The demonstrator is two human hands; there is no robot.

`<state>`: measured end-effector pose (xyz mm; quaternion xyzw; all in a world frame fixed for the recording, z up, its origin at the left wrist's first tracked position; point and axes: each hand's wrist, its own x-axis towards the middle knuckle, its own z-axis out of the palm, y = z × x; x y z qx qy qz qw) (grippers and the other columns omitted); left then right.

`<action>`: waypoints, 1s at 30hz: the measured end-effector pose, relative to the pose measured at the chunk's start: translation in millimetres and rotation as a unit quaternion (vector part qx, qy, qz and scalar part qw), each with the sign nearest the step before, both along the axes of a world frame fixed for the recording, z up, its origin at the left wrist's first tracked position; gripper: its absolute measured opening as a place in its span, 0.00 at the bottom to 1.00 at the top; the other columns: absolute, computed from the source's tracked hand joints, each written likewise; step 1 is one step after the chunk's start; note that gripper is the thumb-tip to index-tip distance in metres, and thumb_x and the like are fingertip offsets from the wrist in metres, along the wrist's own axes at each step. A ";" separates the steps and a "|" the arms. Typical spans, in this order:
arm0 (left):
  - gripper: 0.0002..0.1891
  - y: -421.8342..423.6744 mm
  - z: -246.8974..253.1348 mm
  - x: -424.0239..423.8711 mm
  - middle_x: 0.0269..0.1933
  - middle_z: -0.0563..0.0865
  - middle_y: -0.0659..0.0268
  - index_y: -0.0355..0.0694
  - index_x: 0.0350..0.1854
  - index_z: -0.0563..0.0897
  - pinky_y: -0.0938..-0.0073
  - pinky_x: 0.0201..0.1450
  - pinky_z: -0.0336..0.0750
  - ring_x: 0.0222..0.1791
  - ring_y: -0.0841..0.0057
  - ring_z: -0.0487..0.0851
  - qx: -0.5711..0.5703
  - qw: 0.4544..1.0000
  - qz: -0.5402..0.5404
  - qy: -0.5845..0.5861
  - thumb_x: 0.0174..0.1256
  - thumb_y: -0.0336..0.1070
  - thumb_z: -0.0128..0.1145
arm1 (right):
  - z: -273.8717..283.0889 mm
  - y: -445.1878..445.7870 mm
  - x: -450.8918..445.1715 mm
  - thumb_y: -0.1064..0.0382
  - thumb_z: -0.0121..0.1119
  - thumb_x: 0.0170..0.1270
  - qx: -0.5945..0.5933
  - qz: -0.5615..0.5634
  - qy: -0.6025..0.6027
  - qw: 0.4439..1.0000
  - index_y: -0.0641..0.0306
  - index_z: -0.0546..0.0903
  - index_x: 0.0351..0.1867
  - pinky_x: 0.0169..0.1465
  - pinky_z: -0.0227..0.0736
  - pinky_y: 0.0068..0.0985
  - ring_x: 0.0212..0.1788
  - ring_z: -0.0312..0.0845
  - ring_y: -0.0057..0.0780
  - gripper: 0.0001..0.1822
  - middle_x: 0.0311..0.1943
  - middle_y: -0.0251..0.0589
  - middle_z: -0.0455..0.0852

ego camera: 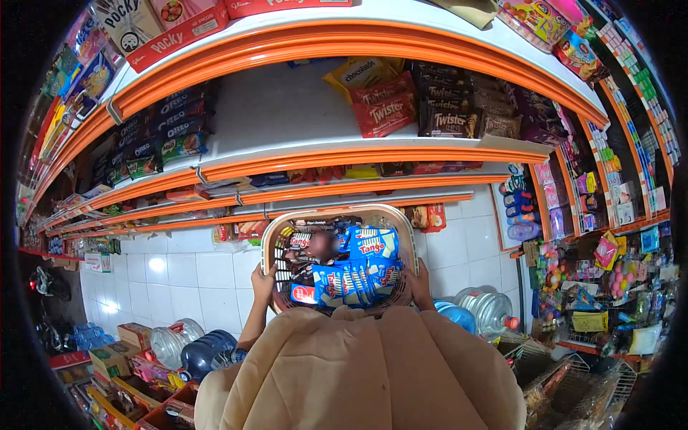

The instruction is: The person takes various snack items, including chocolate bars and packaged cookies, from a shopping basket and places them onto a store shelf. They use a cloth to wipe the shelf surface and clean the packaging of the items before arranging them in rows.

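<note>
My left hand grips the left side of a plastic basket, and my right hand grips its right side. The basket is held in front of my body, below the shelf fronts. Inside it, several blue Tango wafer packs fill the right and near parts. Dark brown Tango packs lie at the left and far side, partly covered by a blurred patch. A red and blue label shows near the basket's front left. Beige cloth hides the basket's nearest edge.
Orange-edged shelves span the front, holding Oreo packs, Twister packs and a yellow Chocolatos pack. Large water bottles stand at right, others at left with cardboard boxes. White floor tiles show below.
</note>
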<state>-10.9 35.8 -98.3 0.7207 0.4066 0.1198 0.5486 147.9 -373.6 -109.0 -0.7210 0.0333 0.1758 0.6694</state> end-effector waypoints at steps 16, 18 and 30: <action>0.13 6.2 -5.9 24.8 0.31 0.86 0.60 0.29 0.40 0.83 0.74 0.36 0.74 0.30 0.79 0.79 0.005 1.000 0.005 -0.022 0.58 0.34 0.64 | -16.0 3.3 22.8 0.75 0.57 0.57 0.040 -0.027 0.022 0.999 0.67 0.71 0.56 0.45 0.76 0.25 0.40 0.79 0.28 0.23 0.41 0.41 0.82; 0.13 10.8 -1.0 32.3 0.32 0.86 0.60 0.29 0.41 0.82 0.74 0.36 0.74 0.30 0.78 0.79 0.011 1.000 0.005 0.001 0.58 0.34 0.64 | -4.6 11.1 29.2 0.75 0.57 0.56 -0.009 -0.027 -0.009 1.000 0.67 0.71 0.55 0.44 0.76 0.23 0.39 0.78 0.27 0.22 0.39 0.40 0.81; 0.13 13.2 1.8 57.2 0.27 0.84 0.65 0.30 0.41 0.83 0.76 0.27 0.69 0.23 0.82 0.75 0.035 0.999 0.007 -0.034 0.58 0.35 0.64 | 1.3 19.4 49.0 0.74 0.56 0.52 0.045 -0.005 -0.003 0.999 0.66 0.74 0.47 0.40 0.73 0.23 0.35 0.76 0.23 0.18 0.35 0.36 0.80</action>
